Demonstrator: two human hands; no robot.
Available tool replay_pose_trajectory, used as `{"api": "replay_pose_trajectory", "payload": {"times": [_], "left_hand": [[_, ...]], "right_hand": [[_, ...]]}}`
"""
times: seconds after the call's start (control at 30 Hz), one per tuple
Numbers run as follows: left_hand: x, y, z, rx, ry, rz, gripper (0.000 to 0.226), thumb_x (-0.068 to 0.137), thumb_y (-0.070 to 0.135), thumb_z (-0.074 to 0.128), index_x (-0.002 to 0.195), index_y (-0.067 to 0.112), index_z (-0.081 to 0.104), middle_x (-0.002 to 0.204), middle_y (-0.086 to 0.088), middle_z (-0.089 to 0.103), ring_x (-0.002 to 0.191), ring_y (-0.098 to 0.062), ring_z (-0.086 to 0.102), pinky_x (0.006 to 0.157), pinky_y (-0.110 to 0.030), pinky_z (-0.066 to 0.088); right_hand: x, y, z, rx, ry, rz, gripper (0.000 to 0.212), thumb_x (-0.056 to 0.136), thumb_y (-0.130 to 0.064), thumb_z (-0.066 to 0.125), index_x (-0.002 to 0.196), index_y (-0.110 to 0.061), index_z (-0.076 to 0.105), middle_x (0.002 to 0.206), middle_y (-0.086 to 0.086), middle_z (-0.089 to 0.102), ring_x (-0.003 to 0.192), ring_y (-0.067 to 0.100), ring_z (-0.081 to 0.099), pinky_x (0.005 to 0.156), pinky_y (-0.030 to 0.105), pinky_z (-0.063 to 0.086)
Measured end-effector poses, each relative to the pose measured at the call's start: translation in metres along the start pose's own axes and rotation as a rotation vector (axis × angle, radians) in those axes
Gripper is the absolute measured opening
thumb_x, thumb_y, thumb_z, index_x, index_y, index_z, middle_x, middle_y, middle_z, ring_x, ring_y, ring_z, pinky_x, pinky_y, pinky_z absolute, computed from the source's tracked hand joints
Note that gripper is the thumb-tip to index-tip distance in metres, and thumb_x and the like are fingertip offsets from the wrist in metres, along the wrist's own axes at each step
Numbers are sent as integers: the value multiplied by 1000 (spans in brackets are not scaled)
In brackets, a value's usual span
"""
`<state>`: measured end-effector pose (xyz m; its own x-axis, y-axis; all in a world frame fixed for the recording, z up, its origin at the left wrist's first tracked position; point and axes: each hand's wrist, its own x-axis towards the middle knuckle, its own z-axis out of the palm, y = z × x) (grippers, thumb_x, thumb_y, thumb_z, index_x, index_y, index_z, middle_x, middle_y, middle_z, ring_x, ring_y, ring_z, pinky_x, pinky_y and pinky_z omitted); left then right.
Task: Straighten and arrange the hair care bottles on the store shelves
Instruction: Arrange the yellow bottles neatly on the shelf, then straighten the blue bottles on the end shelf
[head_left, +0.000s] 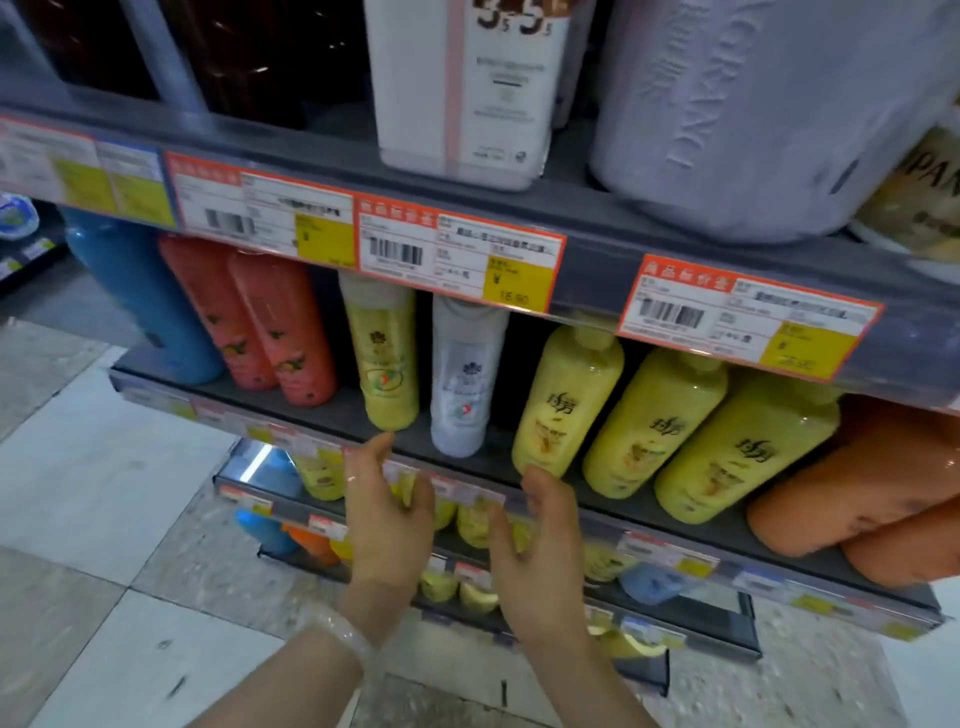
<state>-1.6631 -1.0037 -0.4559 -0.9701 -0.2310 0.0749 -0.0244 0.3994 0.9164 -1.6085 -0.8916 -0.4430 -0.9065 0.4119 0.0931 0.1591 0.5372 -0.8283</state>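
On the middle shelf (332, 415) stand a blue bottle (140, 301), two red bottles (260, 322), a slim yellow bottle (387, 364), a white bottle (465, 379), three broad yellow bottles (654, 415) and orange bottles (857, 488). My left hand (387, 509) is open just below the slim yellow bottle, its fingertip close to the bottle's base. My right hand (535, 535) is open below the leftmost broad yellow bottle (566, 395), fingertips near its bottom. Neither hand holds anything.
The upper shelf carries a white-pink bottle (467, 88), a large lilac bottle (769, 109) and dark bottles (249, 57). Price tags (457, 254) line the shelf edges. Lower shelves (675, 608) hold small yellow, blue and orange bottles. Tiled floor (104, 571) lies at the left.
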Motion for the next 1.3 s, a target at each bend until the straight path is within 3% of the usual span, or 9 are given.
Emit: {"api": "replay_pose_trajectory", "payload": {"times": [0.13, 0.27, 0.5, 0.73, 0.8, 0.87, 0.97, 1.1, 1.3], "left_hand": [[48, -5, -16, 39, -50, 90, 56, 82, 11, 66, 132, 6, 41, 129, -13, 48, 121, -25, 46, 100, -38, 42], [85, -2, -9, -33, -147, 49, 78, 70, 17, 76, 135, 11, 34, 130, -11, 48, 122, -27, 48, 100, -45, 44], [102, -13, -4, -11, -169, 73, 58, 71, 18, 76, 118, 10, 44, 110, -11, 56, 103, -28, 56, 87, -46, 48], [98, -12, -17, -22, -231, 71, 61, 71, 16, 75, 123, 13, 43, 117, -10, 53, 109, -26, 53, 94, -47, 46], [88, -13, -27, 15, -206, 23, 66, 77, 10, 71, 135, 11, 38, 133, -9, 46, 124, -24, 44, 107, -32, 34], [74, -20, -45, 36, -122, -11, 57, 83, 5, 63, 135, 9, 39, 135, -8, 44, 127, -22, 41, 103, -19, 26], [77, -34, -78, 27, 81, -35, 46, 83, 3, 61, 126, 8, 46, 124, -11, 50, 120, -27, 46, 103, -30, 33], [127, -42, -107, 36, 185, -20, 56, 83, 12, 66, 132, 4, 40, 130, -12, 45, 123, -25, 42, 104, -27, 30], [166, -57, -107, 23, 33, -22, 63, 80, 23, 66, 133, 4, 36, 131, -17, 50, 122, -33, 47, 101, -50, 39]], "right_hand": [[32, -32, 40, 118, -89, -8, 74, 86, -27, 61, 146, -15, 18, 143, -14, 23, 134, 3, 22, 111, 22, 24], [63, -39, 65, 253, 57, 78, 53, 76, -20, 70, 119, -13, 39, 125, 11, 54, 117, 27, 54, 92, 48, 50], [75, -31, 76, 122, 176, 114, 57, 73, -19, 76, 117, -2, 42, 113, 16, 60, 103, 30, 60, 77, 35, 49], [67, -34, 72, 207, 167, 113, 57, 74, -14, 75, 120, -4, 44, 112, 9, 60, 101, 18, 59, 77, 30, 47], [49, -35, 72, 228, 222, 48, 41, 77, -11, 72, 112, -8, 50, 104, -1, 59, 98, 1, 58, 80, 21, 48], [23, -35, 80, 127, 253, 24, 30, 82, -14, 67, 108, -8, 53, 97, -2, 50, 99, 12, 57, 80, 23, 42], [-2, -47, 105, 34, 47, -78, 31, 85, -20, 63, 112, -10, 53, 100, 1, 50, 99, 27, 56, 80, 29, 40], [21, -84, 148, 117, -216, -152, 62, 88, -30, 59, 141, -16, 30, 136, -10, 34, 129, 6, 33, 106, 24, 31], [82, -117, 197, 178, -10, -71, 77, 74, -26, 69, 138, -5, 31, 131, 15, 50, 124, 27, 49, 102, 45, 42]]}}
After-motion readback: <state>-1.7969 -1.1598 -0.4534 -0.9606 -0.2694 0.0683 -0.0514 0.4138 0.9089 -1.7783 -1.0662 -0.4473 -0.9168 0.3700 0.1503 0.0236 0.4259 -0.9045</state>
